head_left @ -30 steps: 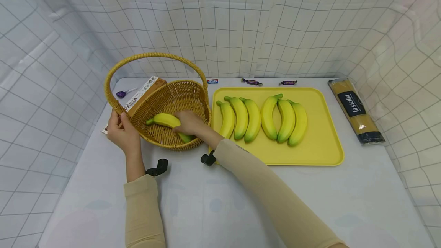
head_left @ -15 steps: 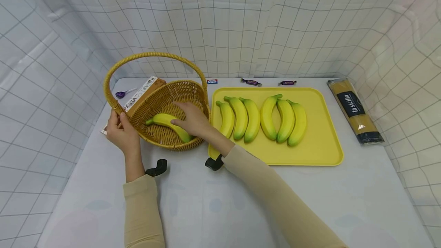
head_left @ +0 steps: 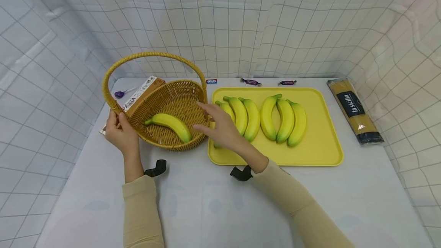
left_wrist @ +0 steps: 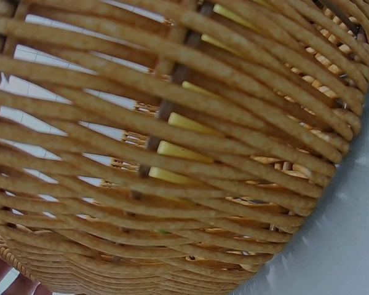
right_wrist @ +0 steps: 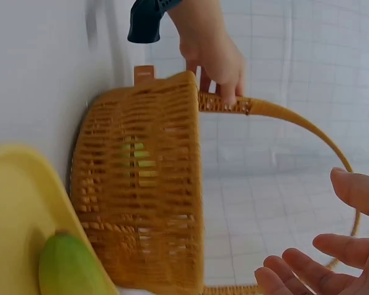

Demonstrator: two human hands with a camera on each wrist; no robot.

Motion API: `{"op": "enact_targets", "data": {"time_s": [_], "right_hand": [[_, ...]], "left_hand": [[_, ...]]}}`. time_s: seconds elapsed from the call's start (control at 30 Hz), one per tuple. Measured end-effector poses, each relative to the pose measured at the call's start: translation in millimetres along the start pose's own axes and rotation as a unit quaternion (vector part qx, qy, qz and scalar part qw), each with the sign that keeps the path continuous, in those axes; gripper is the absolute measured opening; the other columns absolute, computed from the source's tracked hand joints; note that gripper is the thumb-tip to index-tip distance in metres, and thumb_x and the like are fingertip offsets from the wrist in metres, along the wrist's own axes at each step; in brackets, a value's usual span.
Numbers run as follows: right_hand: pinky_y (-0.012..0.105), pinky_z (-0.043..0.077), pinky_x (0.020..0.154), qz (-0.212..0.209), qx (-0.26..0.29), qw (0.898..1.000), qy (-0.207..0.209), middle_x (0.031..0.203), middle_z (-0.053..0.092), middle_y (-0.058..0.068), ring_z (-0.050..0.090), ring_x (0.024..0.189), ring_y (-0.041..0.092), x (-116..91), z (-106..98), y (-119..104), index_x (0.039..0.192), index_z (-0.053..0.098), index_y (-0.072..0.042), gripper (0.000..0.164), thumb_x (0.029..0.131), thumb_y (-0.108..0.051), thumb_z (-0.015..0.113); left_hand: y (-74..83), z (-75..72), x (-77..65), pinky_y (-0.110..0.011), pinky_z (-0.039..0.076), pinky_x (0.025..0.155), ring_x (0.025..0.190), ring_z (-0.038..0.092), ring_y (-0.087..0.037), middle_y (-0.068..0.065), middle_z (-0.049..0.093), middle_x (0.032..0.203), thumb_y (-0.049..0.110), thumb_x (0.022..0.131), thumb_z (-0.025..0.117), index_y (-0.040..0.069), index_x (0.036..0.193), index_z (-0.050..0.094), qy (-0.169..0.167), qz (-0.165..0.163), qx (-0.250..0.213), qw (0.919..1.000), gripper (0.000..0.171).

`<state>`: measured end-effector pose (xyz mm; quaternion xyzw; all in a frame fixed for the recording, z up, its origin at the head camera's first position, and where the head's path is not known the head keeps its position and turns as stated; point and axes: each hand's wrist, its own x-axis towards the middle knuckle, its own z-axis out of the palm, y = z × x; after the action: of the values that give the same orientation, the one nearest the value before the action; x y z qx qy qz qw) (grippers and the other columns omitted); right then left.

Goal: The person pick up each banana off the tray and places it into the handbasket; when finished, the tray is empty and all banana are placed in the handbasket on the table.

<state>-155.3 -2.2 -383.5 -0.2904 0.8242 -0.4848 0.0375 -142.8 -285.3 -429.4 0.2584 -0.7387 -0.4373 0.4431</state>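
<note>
A wicker basket [head_left: 165,97] with a tall hooped handle stands on the left, tilted, with one yellow banana [head_left: 172,123] inside. My left hand [head_left: 122,135] grips the basket's left side at the foot of the handle; the right wrist view also shows that left hand [right_wrist: 218,64] there. My right hand [head_left: 224,129] hovers just right of the basket, fingers spread and holding nothing. Beneath it, the leftmost banana [head_left: 225,107] on the yellow tray [head_left: 320,144] is partly covered. Several more bananas [head_left: 284,121] lie in a row on the tray.
A pasta box [head_left: 141,95] and a lollipop [head_left: 120,94] lie behind the basket's left side. Two wrapped candies [head_left: 251,82] and a small blue-and-red wrapper [head_left: 211,81] line the back edge. A spaghetti pack [head_left: 355,110] lies right of the tray.
My right hand let go of the banana in the basket, came out over the rim and moved right over the tray. The left hand stays on the basket.
</note>
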Motion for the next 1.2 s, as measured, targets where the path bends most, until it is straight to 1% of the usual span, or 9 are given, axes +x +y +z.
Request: {"op": "enact_targets", "data": {"time_s": [0.1, 0.23, 0.4, 0.5, 0.63, 0.8, 0.97, 1.2], "right_hand": [[0.042, 0.049, 0.099, 0.003, 0.001, 1.000, 0.028, 0.141, 0.051, 0.009, 0.053, 0.121, 0.025, -13.2, -16.3, 7.1, 0.148, 0.043, -0.013, 0.064, 0.092, -0.029, 0.068], [0.044, 0.049, 0.098, 0.007, -0.003, 0.997, 0.077, 0.139, 0.052, 0.010, 0.054, 0.122, 0.027, -31.7, -39.6, 21.1, 0.146, 0.045, -0.012, 0.061, 0.091, -0.024, 0.068], [0.048, 0.049, 0.097, 0.016, -0.010, 0.989, 0.148, 0.139, 0.051, 0.014, 0.053, 0.122, 0.031, -54.8, -68.3, 41.6, 0.145, 0.046, -0.010, 0.060, 0.090, -0.016, 0.069], [0.050, 0.047, 0.099, 0.036, -0.020, 0.983, 0.177, 0.140, 0.050, 0.015, 0.051, 0.124, 0.032, -67.6, -85.3, 52.0, 0.146, 0.045, -0.010, 0.062, 0.090, -0.014, 0.069], [0.052, 0.045, 0.101, 0.067, -0.040, 0.976, 0.202, 0.140, 0.048, 0.017, 0.049, 0.127, 0.035, -82.5, -103.4, 63.3, 0.147, 0.043, -0.009, 0.064, 0.090, -0.014, 0.070], [0.056, 0.042, 0.102, 0.099, -0.060, 0.967, 0.229, 0.142, 0.044, 0.020, 0.046, 0.128, 0.038, -95.5, -119.2, 77.1, 0.148, 0.042, -0.009, 0.064, 0.090, -0.016, 0.070], [0.058, 0.040, 0.103, 0.123, -0.062, 0.957, 0.254, 0.146, 0.040, 0.021, 0.044, 0.129, 0.039, -102.6, -133.8, 89.7, 0.149, 0.040, -0.010, 0.064, 0.092, -0.017, 0.068], [0.058, 0.038, 0.104, 0.164, -0.057, 0.942, 0.288, 0.147, 0.037, 0.022, 0.042, 0.131, 0.040, -109.2, -148.6, 110.2, 0.151, 0.036, -0.010, 0.067, 0.093, -0.020, 0.066]], "left_hand": [[-0.7, 0.3, 0.4, -0.014, 0.047, 0.078, 0.094, 0.061, -0.004, -0.007, 0.071, 0.108, 0.020, 0.099, 0.053, 0.012, 0.120, 0.070, 0.000, -0.003, 0.002, 1.0000, 0.028], [-1.9, 0.3, 0.4, -0.014, 0.046, 0.078, 0.094, 0.060, -0.003, -0.008, 0.071, 0.108, 0.019, 0.099, 0.053, 0.011, 0.120, 0.070, 0.000, 0.001, 0.003, 1.0000, 0.028], [-3.3, 0.5, 1.3, -0.014, 0.045, 0.078, 0.092, 0.058, 0.001, -0.009, 0.071, 0.108, 0.018, 0.099, 0.053, 0.011, 0.120, 0.070, 0.004, 0.006, 0.003, 1.0000, 0.028], [-4.0, 0.9, 2.2, -0.013, 0.045, 0.077, 0.090, 0.057, 0.002, -0.008, 0.071, 0.108, 0.018, 0.099, 0.053, 0.012, 0.120, 0.070, 0.007, 0.005, 0.003, 1.0000, 0.028], [-4.0, -0.2, 2.2, -0.012, 0.044, 0.077, 0.090, 0.057, 0.004, -0.011, 0.071, 0.108, 0.018, 0.099, 0.052, 0.011, 0.120, 0.070, 0.004, 0.016, -0.001, 0.9999, 0.028], [-3.0, -1.4, 1.0, -0.012, 0.044, 0.076, 0.089, 0.056, 0.005, -0.013, 0.070, 0.107, 0.018, 0.099, 0.052, 0.011, 0.119, 0.070, 0.000, 0.026, -0.008, 0.9996, 0.028], [-1.3, -0.6, -0.4, -0.013, 0.043, 0.077, 0.088, 0.054, 0.006, -0.012, 0.070, 0.107, 0.018, 0.099, 0.052, 0.012, 0.120, 0.070, 0.002, 0.013, -0.012, 0.9998, 0.028], [-4.1, 1.4, 0.7, -0.012, 0.043, 0.076, 0.088, 0.054, 0.008, -0.012, 0.070, 0.107, 0.019, 0.100, 0.051, 0.012, 0.119, 0.070, -0.002, 0.023, -0.011, 0.9997, 0.028]]}}
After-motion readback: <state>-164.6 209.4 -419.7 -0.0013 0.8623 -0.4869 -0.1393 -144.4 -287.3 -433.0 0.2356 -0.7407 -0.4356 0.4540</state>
